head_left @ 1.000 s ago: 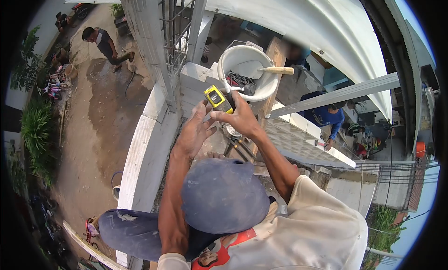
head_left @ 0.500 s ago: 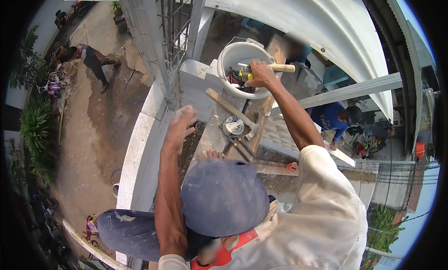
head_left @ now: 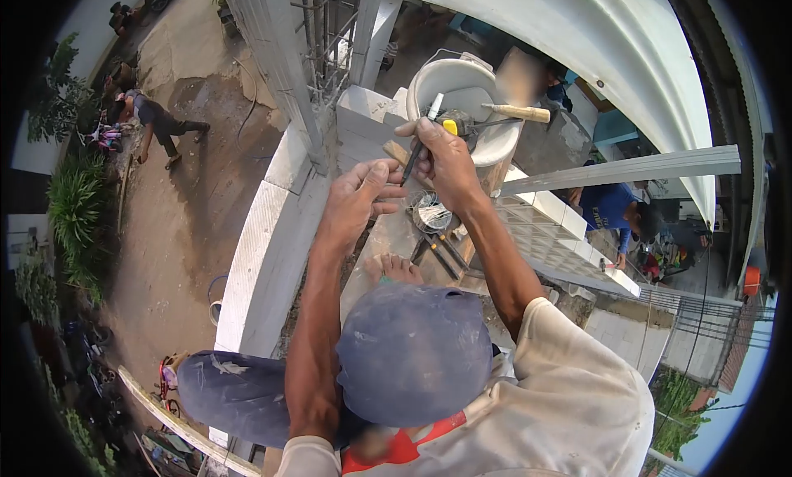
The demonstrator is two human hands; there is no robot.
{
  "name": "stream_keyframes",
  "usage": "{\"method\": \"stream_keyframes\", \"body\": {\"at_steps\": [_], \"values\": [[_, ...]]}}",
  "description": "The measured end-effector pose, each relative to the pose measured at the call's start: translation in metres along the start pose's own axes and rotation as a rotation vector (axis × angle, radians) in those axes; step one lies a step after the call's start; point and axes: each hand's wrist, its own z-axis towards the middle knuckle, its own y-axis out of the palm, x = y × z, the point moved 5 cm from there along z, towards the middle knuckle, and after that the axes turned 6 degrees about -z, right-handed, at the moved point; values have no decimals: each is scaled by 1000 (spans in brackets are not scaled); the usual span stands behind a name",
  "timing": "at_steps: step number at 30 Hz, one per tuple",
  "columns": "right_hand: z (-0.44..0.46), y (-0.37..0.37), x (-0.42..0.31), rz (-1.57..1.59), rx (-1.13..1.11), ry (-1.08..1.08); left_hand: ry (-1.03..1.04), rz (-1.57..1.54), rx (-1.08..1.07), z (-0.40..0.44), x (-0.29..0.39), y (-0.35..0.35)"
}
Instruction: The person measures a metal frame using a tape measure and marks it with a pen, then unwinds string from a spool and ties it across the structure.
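Observation:
My right hand (head_left: 452, 168) grips a slim marker (head_left: 434, 108) with a white upper end and a dark lower part, held tilted in front of the bucket. My left hand (head_left: 356, 203) is just left of its lower end, fingers apart and slightly curled; whether they touch it I cannot tell. Behind my right hand is a white bucket (head_left: 415, 88) with tools in it, among them a wooden-handled tool (head_left: 524, 112) and something yellow (head_left: 450, 126). Below my hands lie a round coil (head_left: 431, 213) of pale strands and a tool with black-and-yellow handles (head_left: 443, 257). A wooden hammer handle (head_left: 398, 152) is partly hidden.
A pale block wall (head_left: 264, 238) runs along my left beside a column with exposed rebar (head_left: 323, 32). A pale beam (head_left: 627, 172) crosses at right. A person in blue (head_left: 606, 209) is below right; another person (head_left: 161, 118) is on the ground at left.
My right hand has come out of the bucket toward me with the marker. My left hand has moved right and up close to it. The person at left has become more upright.

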Motion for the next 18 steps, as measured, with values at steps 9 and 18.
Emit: {"method": "stream_keyframes", "body": {"at_steps": [9, 18], "values": [[-26, 32, 29, -267, -122, -29, 46, 71, 55, -3, 2, -26], [-39, 52, 50, -250, -454, 173, 13, -275, -30, 1, -14, -39]]}}
